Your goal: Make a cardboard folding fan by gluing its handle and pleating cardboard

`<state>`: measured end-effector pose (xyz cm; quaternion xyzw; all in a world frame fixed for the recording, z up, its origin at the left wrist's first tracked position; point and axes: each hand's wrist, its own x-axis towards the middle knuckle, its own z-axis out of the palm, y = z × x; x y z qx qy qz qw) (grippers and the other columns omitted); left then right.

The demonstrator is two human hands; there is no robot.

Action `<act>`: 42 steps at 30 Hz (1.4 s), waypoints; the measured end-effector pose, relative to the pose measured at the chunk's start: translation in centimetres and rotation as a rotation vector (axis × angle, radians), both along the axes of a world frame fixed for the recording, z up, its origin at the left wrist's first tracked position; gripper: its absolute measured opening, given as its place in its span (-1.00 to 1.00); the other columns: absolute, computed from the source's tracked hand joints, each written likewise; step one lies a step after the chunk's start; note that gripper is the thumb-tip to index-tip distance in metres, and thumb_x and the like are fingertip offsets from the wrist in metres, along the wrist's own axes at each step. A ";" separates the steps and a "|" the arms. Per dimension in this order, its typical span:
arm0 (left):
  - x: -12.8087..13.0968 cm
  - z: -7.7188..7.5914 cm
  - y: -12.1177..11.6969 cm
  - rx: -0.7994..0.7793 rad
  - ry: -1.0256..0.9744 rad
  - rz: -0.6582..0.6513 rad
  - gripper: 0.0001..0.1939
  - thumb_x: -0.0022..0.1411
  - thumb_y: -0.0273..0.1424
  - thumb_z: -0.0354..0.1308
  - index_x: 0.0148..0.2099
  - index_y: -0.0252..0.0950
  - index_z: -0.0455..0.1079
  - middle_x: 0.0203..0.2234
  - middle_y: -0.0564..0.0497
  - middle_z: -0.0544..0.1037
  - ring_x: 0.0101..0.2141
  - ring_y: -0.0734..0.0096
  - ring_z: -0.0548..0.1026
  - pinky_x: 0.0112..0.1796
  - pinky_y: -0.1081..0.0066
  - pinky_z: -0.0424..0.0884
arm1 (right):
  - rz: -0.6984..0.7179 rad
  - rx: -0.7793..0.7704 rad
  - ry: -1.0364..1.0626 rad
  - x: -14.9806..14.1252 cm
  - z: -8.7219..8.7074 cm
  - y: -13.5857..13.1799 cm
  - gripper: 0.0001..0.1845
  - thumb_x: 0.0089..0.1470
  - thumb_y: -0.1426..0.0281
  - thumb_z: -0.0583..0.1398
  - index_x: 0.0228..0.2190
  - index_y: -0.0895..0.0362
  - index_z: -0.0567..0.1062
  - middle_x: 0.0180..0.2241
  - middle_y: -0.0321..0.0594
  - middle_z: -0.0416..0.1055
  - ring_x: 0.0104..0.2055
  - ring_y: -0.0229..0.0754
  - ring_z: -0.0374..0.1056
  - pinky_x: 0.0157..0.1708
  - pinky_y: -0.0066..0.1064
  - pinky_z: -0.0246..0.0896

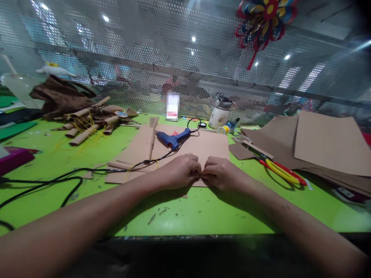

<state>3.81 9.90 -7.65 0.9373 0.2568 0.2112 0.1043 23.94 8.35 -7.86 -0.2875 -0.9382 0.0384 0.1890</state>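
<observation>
My left hand [185, 170] and my right hand [218, 172] meet over the near edge of a stack of brown paper sheets [211, 141]. Both are closed, fingertips pinched together and almost touching. Whatever lies between the fingers is too small or hidden to make out. Just beyond them a blue hot glue gun [174, 138] rests on the sheets, its black cord running off to the left. Left of the glue gun lies a rolled paper piece with a fringed end [150, 139]. A thin yellow thread [131, 168] curls near my left forearm.
Scissors with red and yellow handles [281, 172] lie at the right, beside large brown sheets [330, 143]. Several paper rolls [85, 133] are piled at the left. A jar [220, 114] and a yellow thread spool [223, 129] stand at the back, before a perforated metal screen [130, 46].
</observation>
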 end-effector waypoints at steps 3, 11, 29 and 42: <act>0.0 -0.2 -0.1 0.025 0.014 -0.010 -0.84 0.21 -0.47 0.08 -0.37 -0.33 0.48 -0.47 0.00 0.40 -0.39 0.44 0.36 -0.37 0.48 0.24 | 0.001 0.038 -0.024 0.0 0.1 -0.1 -0.86 0.09 0.53 0.16 -0.46 0.18 0.51 -0.43 -0.14 0.40 -0.33 -0.20 0.27 -0.40 -0.43 0.14; 0.2 -0.2 -0.3 0.126 0.039 -0.021 -0.80 0.21 -0.49 0.05 -0.42 -0.35 0.45 -0.48 -0.02 0.38 -0.41 0.43 0.33 -0.39 0.46 0.24 | -0.005 0.067 -0.075 -0.2 0.2 -0.5 -0.78 0.10 0.53 0.15 -0.55 0.21 0.49 -0.45 -0.14 0.38 -0.37 -0.22 0.25 -0.42 -0.43 0.12; -0.7 0.3 -0.7 0.308 0.188 -0.036 -0.77 0.22 -0.48 0.02 -0.50 -0.32 0.34 -0.50 -0.02 0.36 -0.44 0.40 0.28 -0.41 0.38 0.20 | -0.003 0.076 -0.136 0.3 0.5 -1.3 -0.77 0.14 0.51 0.11 -0.53 0.22 0.45 -0.45 -0.15 0.35 -0.37 -0.22 0.21 -0.41 -0.42 0.09; -1.8 1.5 -1.3 0.189 0.230 -0.044 -0.89 0.16 -0.45 0.08 -0.43 -0.29 0.27 -0.45 0.01 0.31 -0.50 0.46 0.22 -0.48 0.42 0.15 | -0.017 -0.008 -0.166 1.2 1.4 -2.0 -0.88 0.13 0.55 0.11 -0.36 0.20 0.46 -0.34 -0.11 0.34 -0.28 -0.17 0.21 -0.34 -0.39 0.14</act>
